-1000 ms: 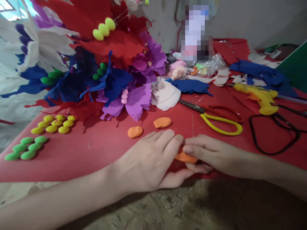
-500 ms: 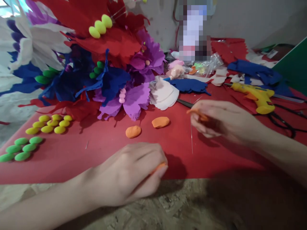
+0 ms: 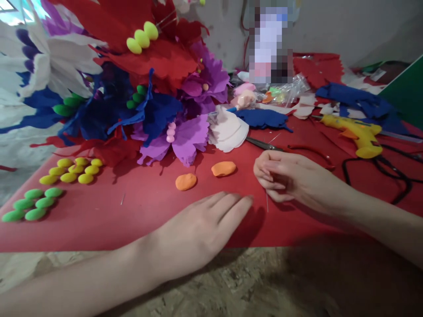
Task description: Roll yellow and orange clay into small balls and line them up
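Note:
Low over the red sheet [image 3: 139, 224], near its front edge, my left hand [image 3: 205, 226] is palm down with its fingers stretched out; anything under the palm is hidden. To its right, my right hand [image 3: 277, 176] has its fingers curled together, and what they hold, if anything, cannot be seen. A flattened orange lump [image 3: 186, 181] and a longer orange piece [image 3: 224, 168] lie on the sheet beyond my left hand. A thin needle [image 3: 267, 202] points down from beside my right hand's fingers.
Yellow ovals [image 3: 68, 177] and green ovals [image 3: 35, 214] lie at the left. Large cloth petals [image 3: 152, 66] fill the back left. Scissors [image 3: 264, 144] and a yellow glue gun [image 3: 360, 134] with a black cord lie at the right, near blue cloth scraps [image 3: 357, 103].
My left hand's fingers have straightened and reached right, and its orange piece no longer shows. My right hand has moved slightly down, uncovering the scissors' red handles; the orange in it has gone from sight.

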The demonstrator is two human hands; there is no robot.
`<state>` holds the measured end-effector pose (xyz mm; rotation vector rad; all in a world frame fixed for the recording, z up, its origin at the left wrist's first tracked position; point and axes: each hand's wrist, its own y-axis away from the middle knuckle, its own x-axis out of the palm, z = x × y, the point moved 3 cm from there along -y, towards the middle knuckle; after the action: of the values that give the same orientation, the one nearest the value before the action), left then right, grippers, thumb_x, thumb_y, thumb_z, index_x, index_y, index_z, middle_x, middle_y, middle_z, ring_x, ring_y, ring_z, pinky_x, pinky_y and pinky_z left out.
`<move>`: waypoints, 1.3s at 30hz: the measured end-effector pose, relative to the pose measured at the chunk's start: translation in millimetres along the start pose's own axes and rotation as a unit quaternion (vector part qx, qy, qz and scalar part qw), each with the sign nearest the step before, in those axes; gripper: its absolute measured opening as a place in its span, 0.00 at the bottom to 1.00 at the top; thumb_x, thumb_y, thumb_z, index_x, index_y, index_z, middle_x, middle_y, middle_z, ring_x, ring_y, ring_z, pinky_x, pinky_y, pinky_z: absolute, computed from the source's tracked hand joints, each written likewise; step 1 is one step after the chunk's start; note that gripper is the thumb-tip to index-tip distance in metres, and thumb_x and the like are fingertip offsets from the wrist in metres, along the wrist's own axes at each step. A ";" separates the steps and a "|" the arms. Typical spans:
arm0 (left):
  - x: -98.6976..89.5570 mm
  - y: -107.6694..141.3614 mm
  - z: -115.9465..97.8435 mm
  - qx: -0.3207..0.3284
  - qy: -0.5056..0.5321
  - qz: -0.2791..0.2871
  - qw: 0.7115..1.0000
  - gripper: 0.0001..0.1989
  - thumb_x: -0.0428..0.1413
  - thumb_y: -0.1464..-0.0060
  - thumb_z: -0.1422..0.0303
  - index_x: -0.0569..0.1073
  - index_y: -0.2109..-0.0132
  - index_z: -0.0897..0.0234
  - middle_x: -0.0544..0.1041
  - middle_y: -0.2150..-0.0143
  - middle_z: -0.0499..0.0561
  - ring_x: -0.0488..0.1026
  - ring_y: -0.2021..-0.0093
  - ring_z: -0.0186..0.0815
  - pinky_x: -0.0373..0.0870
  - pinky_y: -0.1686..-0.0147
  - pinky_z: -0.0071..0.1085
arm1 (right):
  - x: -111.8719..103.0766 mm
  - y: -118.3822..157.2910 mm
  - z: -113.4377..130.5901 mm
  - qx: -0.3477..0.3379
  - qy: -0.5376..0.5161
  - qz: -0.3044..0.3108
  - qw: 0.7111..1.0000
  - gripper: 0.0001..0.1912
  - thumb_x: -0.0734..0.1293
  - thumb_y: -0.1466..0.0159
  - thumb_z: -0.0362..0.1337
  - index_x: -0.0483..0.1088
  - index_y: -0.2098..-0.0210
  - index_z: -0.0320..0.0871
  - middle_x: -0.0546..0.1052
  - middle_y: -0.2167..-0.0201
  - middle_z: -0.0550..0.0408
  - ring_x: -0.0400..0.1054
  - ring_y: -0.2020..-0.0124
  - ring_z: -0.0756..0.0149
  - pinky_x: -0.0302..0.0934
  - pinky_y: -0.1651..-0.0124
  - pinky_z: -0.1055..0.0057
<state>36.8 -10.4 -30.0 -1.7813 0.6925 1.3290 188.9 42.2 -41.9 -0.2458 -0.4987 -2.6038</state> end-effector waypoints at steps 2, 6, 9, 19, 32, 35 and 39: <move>8.2 -5.2 -3.9 0.022 -0.062 0.022 0.998 0.20 0.32 0.43 0.81 0.61 0.48 0.80 0.70 0.49 0.64 0.66 0.48 0.41 0.66 0.54 0.33 | 1.1 -0.2 -0.8 0.003 0.003 0.004 1.000 0.09 0.62 0.42 0.39 0.61 0.76 0.41 0.58 0.81 0.62 0.46 0.83 0.79 0.43 0.85 0.82; 24.1 -11.8 -3.2 0.014 -0.078 0.095 0.992 0.20 0.36 0.41 0.78 0.57 0.44 0.84 0.58 0.41 0.68 0.56 0.40 0.43 0.58 0.45 0.35 | 3.5 1.9 0.1 -0.008 0.006 0.014 1.000 0.08 0.59 0.40 0.39 0.63 0.71 0.41 0.59 0.80 0.62 0.47 0.84 0.79 0.44 0.86 0.82; 32.7 -9.6 -1.4 -0.008 -0.006 0.156 0.988 0.34 0.43 0.43 0.55 0.53 0.42 0.84 0.52 0.39 0.71 0.49 0.38 0.47 0.55 0.43 0.40 | 3.4 3.6 1.0 -0.010 0.005 0.010 1.000 0.06 0.61 0.41 0.38 0.62 0.70 0.41 0.59 0.79 0.62 0.47 0.83 0.79 0.42 0.86 0.82; 3.1 -10.1 4.6 -0.013 0.202 0.110 0.973 0.36 0.40 0.45 0.49 0.52 0.41 0.75 0.57 0.40 0.66 0.54 0.39 0.43 0.54 0.43 0.45 | 1.3 3.7 6.3 -0.026 0.001 -0.020 0.999 0.20 0.63 0.44 0.45 0.55 0.84 0.42 0.54 0.84 0.62 0.44 0.84 0.78 0.40 0.83 0.77; -11.0 8.9 39.2 -0.178 0.253 -0.075 0.948 0.10 0.43 0.41 0.72 0.69 0.60 0.67 0.75 0.65 0.48 0.71 0.62 0.29 0.66 0.61 0.25 | 15.8 5.5 -13.3 0.070 -0.042 0.042 0.996 0.18 0.64 0.46 0.47 0.58 0.81 0.41 0.55 0.86 0.65 0.42 0.85 0.80 0.37 0.82 0.77; -13.0 2.6 32.8 -0.112 0.175 -0.051 0.977 0.10 0.46 0.42 0.69 0.68 0.60 0.70 0.74 0.64 0.51 0.70 0.63 0.31 0.66 0.63 0.27 | 26.9 10.3 -20.5 0.143 -0.047 0.118 0.982 0.16 0.65 0.46 0.40 0.60 0.61 0.41 0.63 0.79 0.62 0.47 0.82 0.80 0.41 0.80 0.78; -10.4 -7.6 23.0 -0.009 0.057 0.001 0.998 0.17 0.47 0.44 0.58 0.68 0.67 0.70 0.72 0.71 0.51 0.66 0.72 0.33 0.63 0.72 0.29 | 33.4 15.1 -25.2 0.175 -0.011 0.182 0.968 0.19 0.64 0.44 0.37 0.54 0.56 0.42 0.65 0.76 0.61 0.48 0.81 0.80 0.41 0.79 0.78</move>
<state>27.8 12.8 -21.2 -1.8816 0.7471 1.2463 164.9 6.1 -51.9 -0.2226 -0.8260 -2.1179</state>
